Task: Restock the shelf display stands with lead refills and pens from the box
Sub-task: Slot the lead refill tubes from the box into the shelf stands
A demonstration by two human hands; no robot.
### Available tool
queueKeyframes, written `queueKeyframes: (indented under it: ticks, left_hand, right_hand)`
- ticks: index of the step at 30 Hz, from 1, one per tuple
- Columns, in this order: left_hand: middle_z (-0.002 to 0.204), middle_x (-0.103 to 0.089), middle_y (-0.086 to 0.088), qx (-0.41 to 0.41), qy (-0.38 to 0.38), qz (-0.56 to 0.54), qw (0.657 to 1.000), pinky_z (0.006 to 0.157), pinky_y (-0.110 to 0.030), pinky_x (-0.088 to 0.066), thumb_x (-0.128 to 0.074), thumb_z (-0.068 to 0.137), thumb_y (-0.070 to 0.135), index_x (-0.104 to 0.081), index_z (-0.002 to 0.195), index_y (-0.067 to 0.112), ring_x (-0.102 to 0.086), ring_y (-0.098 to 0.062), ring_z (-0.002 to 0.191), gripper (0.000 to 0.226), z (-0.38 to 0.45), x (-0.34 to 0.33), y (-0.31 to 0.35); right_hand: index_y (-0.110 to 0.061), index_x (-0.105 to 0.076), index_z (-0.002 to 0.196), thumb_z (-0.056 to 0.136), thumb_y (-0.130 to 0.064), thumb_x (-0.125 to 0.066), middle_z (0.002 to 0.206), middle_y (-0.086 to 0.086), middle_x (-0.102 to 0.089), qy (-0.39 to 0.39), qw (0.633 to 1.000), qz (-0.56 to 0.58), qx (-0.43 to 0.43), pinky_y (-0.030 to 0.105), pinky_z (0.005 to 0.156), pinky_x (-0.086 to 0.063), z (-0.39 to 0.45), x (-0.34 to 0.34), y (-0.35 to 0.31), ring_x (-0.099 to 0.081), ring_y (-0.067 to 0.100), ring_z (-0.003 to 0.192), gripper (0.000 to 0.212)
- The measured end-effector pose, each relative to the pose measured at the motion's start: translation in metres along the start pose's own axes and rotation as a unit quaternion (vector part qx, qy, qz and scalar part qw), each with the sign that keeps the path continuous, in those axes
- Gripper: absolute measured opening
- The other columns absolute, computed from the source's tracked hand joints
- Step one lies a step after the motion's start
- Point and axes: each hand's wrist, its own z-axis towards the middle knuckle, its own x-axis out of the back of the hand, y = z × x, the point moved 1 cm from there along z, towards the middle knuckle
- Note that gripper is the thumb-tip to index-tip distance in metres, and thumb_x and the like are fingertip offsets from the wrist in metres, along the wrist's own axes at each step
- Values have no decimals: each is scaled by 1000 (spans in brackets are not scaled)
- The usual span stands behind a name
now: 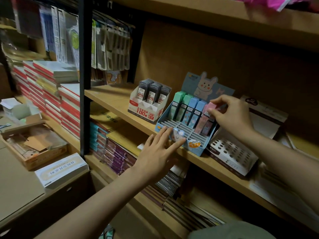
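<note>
Pink lead refill case (212, 107): back row of blue bunny display stand (181, 133), shelf (110, 99). Your right hand (231, 116) pinches cap end; left hand (155, 152), fingers straight, steadies stand front. Likely light, rigid, slick plastic; grip cap sides.

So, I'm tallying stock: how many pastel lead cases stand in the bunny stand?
6 showing: two green, two blue, two pink, the last pinched by the right hand. More may hide behind.

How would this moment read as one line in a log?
step: restocking | right hand: pinches pink lead refill in bunny display stand | left hand: open, fingers touching stand front
</note>
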Motion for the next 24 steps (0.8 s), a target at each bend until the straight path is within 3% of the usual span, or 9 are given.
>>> queueKeyframes:
  ticks: [5,7,9,13,15,17,20,22,24]
  left_hand:
    - [161,20,-6,3,-7,1,1000,121,-51,-10,-42,98,48,13,150,44,22,-25,147,76,1,0,1]
    - [160,21,-6,3,-12,-4,1000,121,-51,-10,-43,98,48,12,150,44,22,-24,147,75,0,1,3]
    - [160,23,-5,4,-20,-16,1000,121,-51,-10,-44,98,46,10,151,44,21,-24,147,75,-1,3,4]
    - [159,27,-2,-1,-10,-48,999,122,-46,-9,-49,97,42,5,152,41,16,-22,148,77,-13,12,5]
    - [162,16,-2,2,11,-61,998,120,-41,-14,-56,93,38,-8,153,36,4,-22,150,77,-32,14,-1]
    - [160,-14,-6,6,21,-85,996,116,-41,-31,-57,91,36,-31,148,27,-21,-21,145,63,-62,21,-13]
    - [133,-53,-9,-2,-40,-112,993,96,-39,-50,-62,90,25,-58,126,13,-52,-22,120,39,-127,33,-38]
    - [123,-60,-12,21,-108,-95,989,91,-37,-52,-69,88,21,-66,116,10,-59,-26,110,31,-187,37,-53]
    - [121,-62,-12,70,-177,-71,979,91,-39,-51,-67,89,24,-68,113,12,-60,-29,108,27,-250,39,-64]
  right_hand:
    - [-10,-73,108,79,-17,-79,102,5,-70,14,1000,-19,-5,18,75,-45,-8,-12,1,-58,8,83,30]
    - [-8,-73,109,79,-17,-79,102,7,-68,22,999,-30,0,13,73,-42,-8,-14,1,-55,10,85,32]
    - [-7,-71,113,81,-18,-77,100,4,-61,14,999,-40,-3,5,67,-34,-7,-15,-1,-51,8,84,34]
    - [-12,-56,135,86,-21,-74,101,-1,-43,6,1000,-30,4,16,77,-42,-16,-14,-12,-45,10,88,54]
    - [-14,-57,133,88,-16,-70,100,-2,-45,38,997,24,68,7,72,-38,-29,-16,-29,-45,4,81,47]
    - [-15,-63,119,90,-14,-66,100,-2,-53,33,984,90,147,3,71,-39,-52,-29,-54,-49,3,80,30]
    - [-17,-68,101,90,-16,-67,94,-3,-63,-125,941,195,248,11,70,-45,-102,-72,-96,-58,3,80,11]
    - [-15,-71,97,89,-17,-68,93,0,-66,-277,879,217,322,22,75,-49,-146,-112,-119,-61,9,84,9]
    - [-14,-71,107,90,-20,-68,106,2,-63,-442,806,196,342,31,84,-49,-195,-154,-133,-61,14,94,19]
